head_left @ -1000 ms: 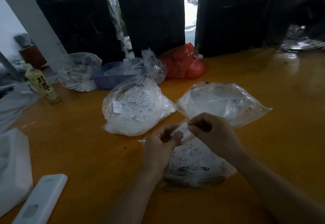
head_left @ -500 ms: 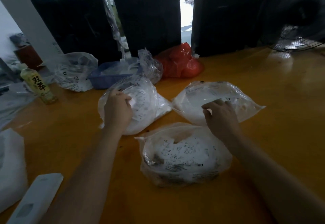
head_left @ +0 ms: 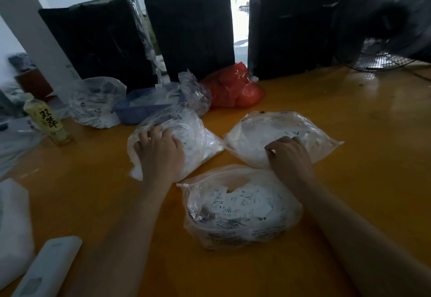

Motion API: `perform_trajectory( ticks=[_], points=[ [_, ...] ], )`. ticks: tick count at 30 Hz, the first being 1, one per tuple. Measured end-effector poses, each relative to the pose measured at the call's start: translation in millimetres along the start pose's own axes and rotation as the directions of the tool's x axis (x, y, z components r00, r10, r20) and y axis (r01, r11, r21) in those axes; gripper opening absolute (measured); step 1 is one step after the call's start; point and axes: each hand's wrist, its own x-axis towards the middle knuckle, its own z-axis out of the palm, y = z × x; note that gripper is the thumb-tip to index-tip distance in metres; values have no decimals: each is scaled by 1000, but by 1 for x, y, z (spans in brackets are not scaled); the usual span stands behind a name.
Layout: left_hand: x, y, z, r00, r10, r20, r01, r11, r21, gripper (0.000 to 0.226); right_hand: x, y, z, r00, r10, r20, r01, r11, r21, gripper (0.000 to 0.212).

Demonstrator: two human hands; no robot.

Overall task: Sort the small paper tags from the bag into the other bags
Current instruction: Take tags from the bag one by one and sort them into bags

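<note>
A clear bag [head_left: 240, 212] full of small printed paper tags lies open nearest me on the orange table [head_left: 349, 121]. Two more clear bags lie behind it. My left hand [head_left: 159, 154] rests on the left bag [head_left: 198, 138] with its fingers spread over the plastic. My right hand [head_left: 289, 156] sits on the near edge of the right bag [head_left: 279, 128]. Its fingers are bent and their tips are hidden against the plastic, so any tag in them cannot be seen.
Behind the bags are a blue tray [head_left: 135, 112], more clear bags [head_left: 98, 103], a red bag [head_left: 235, 89] and tall black-wrapped bundles [head_left: 191, 30]. A drink bottle [head_left: 49, 121] stands at the left, a white remote [head_left: 46, 271] lies near my left forearm, and a fan [head_left: 384, 47] is at the far right.
Both hands left the near bag, where they pinched a tag together, and moved apart: the left onto the left bag, the right onto the right bag.
</note>
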Motion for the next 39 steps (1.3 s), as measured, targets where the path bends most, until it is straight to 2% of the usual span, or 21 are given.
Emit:
perform_trajectory(
  ticks=[3, 7, 9, 11, 13, 15, 16, 20, 22, 25, 28, 32, 37, 39],
  points=[
    [-23, 16, -2, 979, 133, -152, -164, 963, -216, 38, 1, -2, -9, 998, -37, -53, 35, 999, -38, 25],
    [-58, 42, -1, 924, 297, -242, -380, 787, -486, 44, 11, -4, -20, 999, -44, 32, 47, 992, -119, 25],
    [-71, 50, 4, 930, 320, -180, -364, 738, -568, 45, 17, -4, -26, 996, -55, 69, 62, 992, -111, 23],
    [-79, 52, 11, 921, 387, -38, -323, 708, -627, 42, 23, -3, -32, 987, -74, 144, 82, 995, -51, 24],
    [-84, 52, 20, 832, 547, 99, -386, 696, -605, 37, 27, -3, -39, 963, -74, 258, 70, 997, 25, 26],
    [-88, 51, 29, 708, 673, 215, -522, 703, -482, 37, 34, -3, -44, 933, -80, 351, 72, 997, 36, 28],
    [-89, 51, 34, 676, 698, 237, -577, 701, -418, 40, 36, -3, -46, 919, -80, 386, 78, 997, 20, 29],
    [-91, 54, 41, 691, 691, 212, -643, 722, -257, 45, 49, -6, -57, 900, -68, 431, 79, 997, -9, 26],
    [-91, 57, 40, 723, 672, 158, -619, 733, -281, 41, 55, -6, -61, 893, -45, 448, 32, 999, 38, 19],
    [-88, 59, 32, 843, 538, 9, -475, 750, -460, 28, 61, -2, -69, 890, -49, 454, -26, 987, 157, 11],
    [-83, 59, 26, 926, 378, 24, -272, 709, -650, 28, 63, 0, -77, 882, -48, 469, -59, 976, 212, 17],
    [-82, 59, 25, 955, 291, 56, -135, 597, -791, 22, 63, -2, -81, 892, -7, 451, -60, 989, 134, 28],
    [-72, 64, 20, 947, 297, 125, -60, 543, -837, 13, 63, -11, -85, 938, -8, 345, -53, 985, 165, 13],
    [-66, 66, 16, 950, 266, 165, 6, 510, -860, 20, 60, -18, -89, 948, -33, 315, -56, 961, 270, 10]
  ],
)
